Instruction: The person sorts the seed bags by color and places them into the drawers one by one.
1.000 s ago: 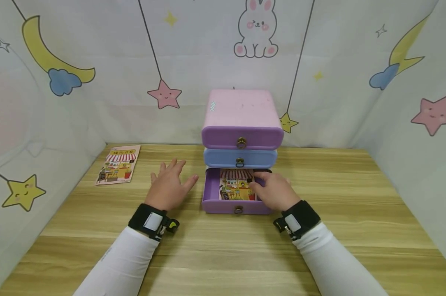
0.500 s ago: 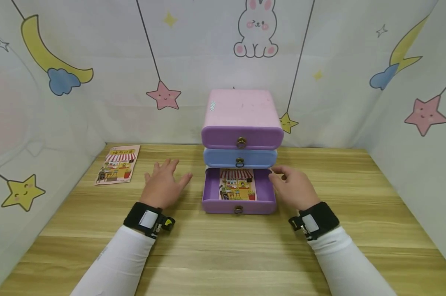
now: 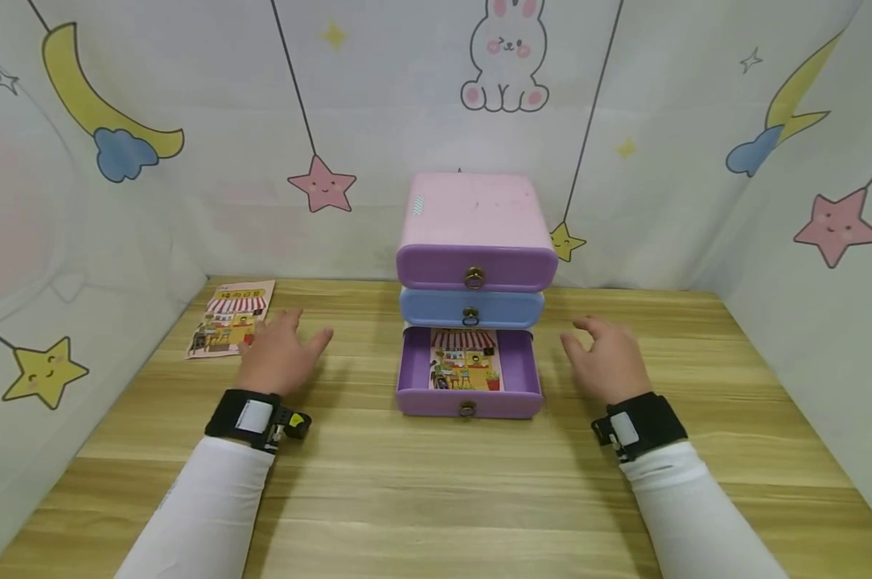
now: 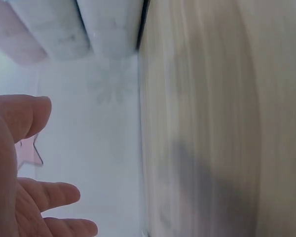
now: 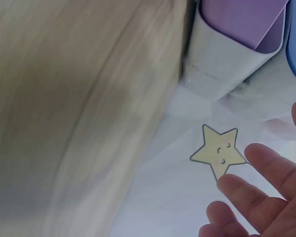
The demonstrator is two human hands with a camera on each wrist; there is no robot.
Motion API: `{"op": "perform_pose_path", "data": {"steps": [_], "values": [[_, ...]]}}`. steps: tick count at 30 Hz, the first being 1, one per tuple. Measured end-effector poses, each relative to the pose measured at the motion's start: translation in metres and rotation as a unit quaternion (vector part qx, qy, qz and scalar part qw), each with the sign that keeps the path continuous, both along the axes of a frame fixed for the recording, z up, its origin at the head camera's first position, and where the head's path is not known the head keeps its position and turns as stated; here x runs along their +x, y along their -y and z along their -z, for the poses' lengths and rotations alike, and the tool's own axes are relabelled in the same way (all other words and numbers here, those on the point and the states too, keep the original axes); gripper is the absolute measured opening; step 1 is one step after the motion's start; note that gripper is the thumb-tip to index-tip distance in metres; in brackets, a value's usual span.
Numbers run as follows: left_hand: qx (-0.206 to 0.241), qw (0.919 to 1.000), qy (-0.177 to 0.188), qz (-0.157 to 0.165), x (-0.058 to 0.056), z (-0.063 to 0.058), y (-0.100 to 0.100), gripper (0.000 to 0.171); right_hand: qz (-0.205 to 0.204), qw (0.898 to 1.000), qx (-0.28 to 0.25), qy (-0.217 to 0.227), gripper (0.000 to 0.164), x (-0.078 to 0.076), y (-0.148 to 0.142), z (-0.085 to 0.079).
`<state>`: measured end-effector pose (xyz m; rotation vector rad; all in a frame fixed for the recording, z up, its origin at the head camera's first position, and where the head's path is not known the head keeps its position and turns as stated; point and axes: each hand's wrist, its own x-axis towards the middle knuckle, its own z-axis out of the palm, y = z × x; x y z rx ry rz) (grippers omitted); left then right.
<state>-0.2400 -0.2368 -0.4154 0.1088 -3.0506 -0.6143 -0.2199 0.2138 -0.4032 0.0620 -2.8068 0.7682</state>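
Observation:
My left hand (image 3: 278,356) hovers over the table left of the drawer unit, fingers spread and holding nothing. It overlaps the near right corner of a printed packet (image 3: 228,322) with a striped awning picture, lying at the table's back left. On the other side, my right hand (image 3: 608,360) is held apart from the unit with relaxed, bare fingers. Between the hands, the bottom purple drawer (image 3: 414,404) of the pink unit (image 3: 477,211) is pulled out. A similar packet (image 3: 466,363) lies face up inside it. In the right wrist view, the purple drawer (image 5: 241,19) shows at the top.
The blue middle drawer (image 3: 504,309) and the purple top drawer (image 3: 436,268) are pushed in, each with a ring pull. A wood-grain table (image 3: 436,490) carries everything. White cloth (image 3: 378,104) printed with stars and a rabbit stands around the back and sides.
The right hand has left the drawer's inside and moved right, away from it. My left hand has shifted left toward the loose packet. Packet and drawer stay put.

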Motion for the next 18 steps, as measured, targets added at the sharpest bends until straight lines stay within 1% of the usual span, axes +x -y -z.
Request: {"op": "perform_pose_path", "data": {"steps": [6, 11, 14, 18], "values": [[-0.001, 0.9992, 0.024, -0.033, -0.002, 0.003, 0.029, 0.102, 0.014, 0.999, 0.010, 0.031, 0.051, -0.001, -0.007, 0.001], [0.000, 0.9972, 0.048, -0.058, -0.003, 0.007, 0.047, 0.105, 0.015, 0.999, 0.009, 0.034, 0.050, 0.000, -0.011, -0.001], [-0.001, 0.9964, 0.049, -0.069, -0.004, 0.010, 0.056, 0.106, 0.016, 0.999, 0.009, 0.037, 0.052, 0.001, -0.012, -0.001], [-0.003, 0.9957, 0.053, -0.075, -0.004, 0.012, 0.065, 0.104, 0.019, 0.999, 0.012, 0.040, 0.053, 0.001, -0.013, -0.001]]}}
